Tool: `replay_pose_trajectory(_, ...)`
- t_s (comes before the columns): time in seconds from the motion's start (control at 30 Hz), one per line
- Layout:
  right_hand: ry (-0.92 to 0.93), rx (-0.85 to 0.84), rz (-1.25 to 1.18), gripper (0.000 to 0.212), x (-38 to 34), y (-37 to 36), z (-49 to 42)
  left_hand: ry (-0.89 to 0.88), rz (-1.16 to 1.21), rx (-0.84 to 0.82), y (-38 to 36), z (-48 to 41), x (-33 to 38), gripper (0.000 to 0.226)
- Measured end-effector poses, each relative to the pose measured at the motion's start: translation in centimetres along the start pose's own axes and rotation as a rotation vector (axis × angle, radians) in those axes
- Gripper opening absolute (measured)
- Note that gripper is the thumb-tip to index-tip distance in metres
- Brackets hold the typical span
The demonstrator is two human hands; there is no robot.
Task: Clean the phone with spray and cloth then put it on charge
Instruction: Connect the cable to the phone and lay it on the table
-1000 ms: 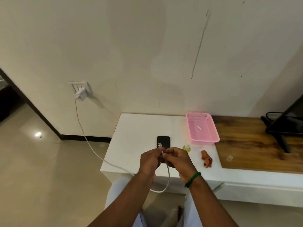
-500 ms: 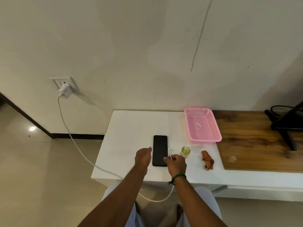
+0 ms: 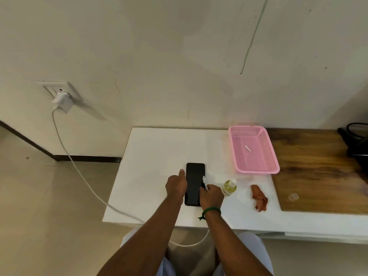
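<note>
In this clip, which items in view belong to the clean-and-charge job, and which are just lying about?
Part of the job: phone, spray bottle, cloth, charging cable with its end pinched by the right hand, charger in the wall socket.

Lying about: pink basket holding a small white piece, clear cap on the wooden top, black stand far right.

No text, label, brand, number or sign can be read anywhere: the phone (image 3: 194, 184) shows only a dark screen, and the spray bottle (image 3: 230, 187) is too small and blurred.
</note>
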State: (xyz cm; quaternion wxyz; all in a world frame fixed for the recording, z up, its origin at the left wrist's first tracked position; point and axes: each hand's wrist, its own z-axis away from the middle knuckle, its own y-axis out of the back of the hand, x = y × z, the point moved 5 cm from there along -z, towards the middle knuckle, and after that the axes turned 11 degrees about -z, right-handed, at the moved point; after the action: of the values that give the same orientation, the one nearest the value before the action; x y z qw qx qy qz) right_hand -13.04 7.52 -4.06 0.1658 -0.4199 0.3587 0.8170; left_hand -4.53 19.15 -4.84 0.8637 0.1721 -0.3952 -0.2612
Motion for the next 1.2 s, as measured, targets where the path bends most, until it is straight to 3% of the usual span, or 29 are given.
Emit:
replay_pose_trajectory(0.17,-0.006,0.002,-0.018,0.015,-0.1,-0.5,-0.5,-0.002,-0.073,-0.011,-0.4,-0.4,0.2,0.059)
replay_pose_trajectory(0.37,-0.070,0.009,-0.076,0.031,0.4,-0.4,-1.2,-0.008,-0.097,-0.063,-1.1,-0.4,0.4,0.060)
replay_pose_trajectory(0.63,-0.112,0.031,-0.255,0.007,0.8,-0.3,-0.9,0.019,0.070,-0.127,-1.5,-0.6,-0.1,0.062)
replay_pose_trajectory(0.8,-0.048,0.019,-0.353,0.015,-0.9,0.2,-0.1,-0.133,0.166,-0.172,-0.6,0.2,1.0,0.059)
replay_pose_trajectory(0.87,-0.003,0.019,-0.386,0.033,-1.8,0.8,0.3,-0.212,0.247,-0.227,0.4,1.1,1.7,0.061)
replay_pose_trajectory(0.93,0.031,0.006,-0.409,0.038,-2.9,1.4,0.9,-0.268,0.326,-0.282,1.5,2.0,2.4,0.062)
replay_pose_trajectory(1.1,0.137,-0.033,-0.470,0.017,-6.1,3.0,3.5,-0.273,0.501,-0.473,3.6,5.6,3.5,0.064)
replay_pose_trajectory(1.2,0.228,-0.034,-0.482,0.015,-8.4,4.5,5.5,-0.313,0.613,-0.601,5.2,8.2,4.1,0.063)
